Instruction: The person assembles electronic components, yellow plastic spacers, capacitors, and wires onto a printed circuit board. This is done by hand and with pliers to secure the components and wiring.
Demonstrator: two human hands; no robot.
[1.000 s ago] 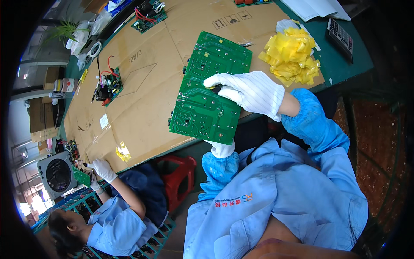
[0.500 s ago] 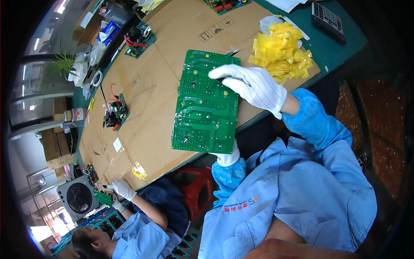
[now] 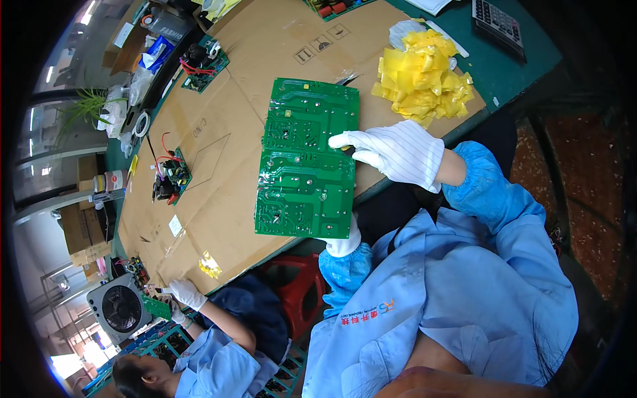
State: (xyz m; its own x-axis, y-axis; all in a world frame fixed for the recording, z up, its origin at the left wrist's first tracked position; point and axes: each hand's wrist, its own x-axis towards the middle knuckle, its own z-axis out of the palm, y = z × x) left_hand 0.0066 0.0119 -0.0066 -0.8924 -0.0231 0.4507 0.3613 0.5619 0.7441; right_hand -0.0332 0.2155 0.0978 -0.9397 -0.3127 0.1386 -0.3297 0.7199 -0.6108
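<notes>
A large green circuit board (image 3: 306,192) is held up over the table's edge, its soldered face toward me. My left hand (image 3: 345,243), in a white glove, grips it at the lower edge; its fingers are hidden behind the board. My right hand (image 3: 398,154), in a striped white glove, is at the board's right side, fingertips pinched over the face. A bit of yellow tape (image 3: 347,148) shows between those fingers. Two other small yellow tape squares sit higher on the board, one of them (image 3: 287,114) left of centre.
Brown cardboard (image 3: 245,159) covers the table. A heap of yellow tape pieces (image 3: 428,79) lies at the right, near a calculator (image 3: 497,30). Boards with wired parts (image 3: 171,178) stand to the left. At lower left, a gloved co-worker (image 3: 189,294) works beside a fan (image 3: 119,306).
My right hand has moved down and to the board's right side, closing over a yellow tape square there. The board sits slightly further left in view.
</notes>
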